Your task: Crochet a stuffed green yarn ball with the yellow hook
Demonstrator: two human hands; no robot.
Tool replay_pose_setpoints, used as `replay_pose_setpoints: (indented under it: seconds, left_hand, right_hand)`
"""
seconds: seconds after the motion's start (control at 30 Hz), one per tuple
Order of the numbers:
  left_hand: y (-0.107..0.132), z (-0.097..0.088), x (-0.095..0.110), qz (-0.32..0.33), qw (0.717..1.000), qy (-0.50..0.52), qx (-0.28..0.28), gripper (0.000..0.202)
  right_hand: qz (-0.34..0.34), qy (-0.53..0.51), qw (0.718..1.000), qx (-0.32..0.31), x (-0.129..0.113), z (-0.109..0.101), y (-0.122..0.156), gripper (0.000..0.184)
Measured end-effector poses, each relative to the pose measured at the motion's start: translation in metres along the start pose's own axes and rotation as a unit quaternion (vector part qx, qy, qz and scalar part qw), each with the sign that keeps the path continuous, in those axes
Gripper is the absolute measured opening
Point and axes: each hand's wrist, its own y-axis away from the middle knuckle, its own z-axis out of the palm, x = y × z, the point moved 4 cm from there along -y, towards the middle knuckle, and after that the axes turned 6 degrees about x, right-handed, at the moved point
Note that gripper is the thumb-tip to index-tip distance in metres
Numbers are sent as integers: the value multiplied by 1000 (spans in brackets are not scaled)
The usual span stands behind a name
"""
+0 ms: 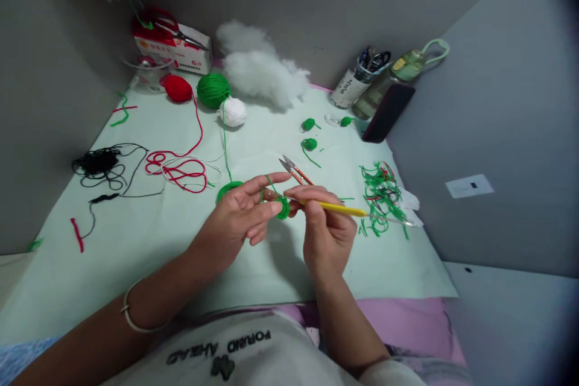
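Note:
Between thumb and fingers, my left hand (237, 212) pinches a small piece of green crochet work (283, 207), and green yarn runs over its raised index finger. My right hand (329, 232) is closed around a crochet hook with a yellow handle (341, 208); the hook's tip meets the green piece. A strand leads back from my left hand to the green yarn ball (213, 90). Behind the left fingers lies a green ring-shaped item (229, 190), partly hidden. Thread snips (296, 170) with orange handles rest just beyond my hands.
Red yarn (178, 89), a white ball (232, 112) and white stuffing (262, 66) sit at the back. Black yarn (97, 161) lies left. Small green crocheted pieces (309, 144), yarn scraps (382, 199), a phone (389, 113), a bottle (377, 93) and a pen cup (350, 87) are right.

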Motion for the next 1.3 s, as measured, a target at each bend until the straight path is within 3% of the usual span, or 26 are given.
replay_pose_setpoints:
  seconds: [0.13,0.23,0.3,0.43,0.57,0.73,0.83,0.93,1.0,1.13,1.23,1.3]
  left_hand:
    - [0,3,-3,30,999,-2,28,47]
    - [-2,4,-7,-38,998,46,12,36]
    - [-4,2,-7,-65,994,86,6,28]
    - [-5,-2,-4,-38,997,73,14,28]
    - [-3,1,-4,8,1000,-1,-9,33]
    - [-2,-2,-3,22,999,-37,2,31]
    - [-2,-4,-1,32,998,-46,11,30]
    - [-1,-5,1,50,996,-69,27,31]
    - [0,-4,2,65,994,-79,42,33]
    - [2,0,1,80,994,-67,42,40]
    - [2,2,-3,40,999,-24,16,43]
    - [1,1,-7,-20,1000,16,0,40]
  right_hand:
    - [-128,113,985,-13,-6,3,7,23]
    - [-210,176,962,-17,-9,2,10,32]
    - [-160,140,977,13,-7,-4,6,26]
    - [6,6,1000,26,2,-8,-3,20]
    - [-1,8,1000,-3,1,-3,-3,14]
    - [71,-56,996,10,10,-6,-4,19]
    - [76,-63,995,-2,9,-6,-4,21]
    - [23,-8,1000,-3,0,-7,-1,19]
    - [-57,56,997,-12,-8,-7,2,20]
    - [-242,189,949,-66,-15,-1,14,26]
    - [-303,273,912,-37,-11,1,20,34]
    - [-297,274,915,-17,-9,0,20,35]
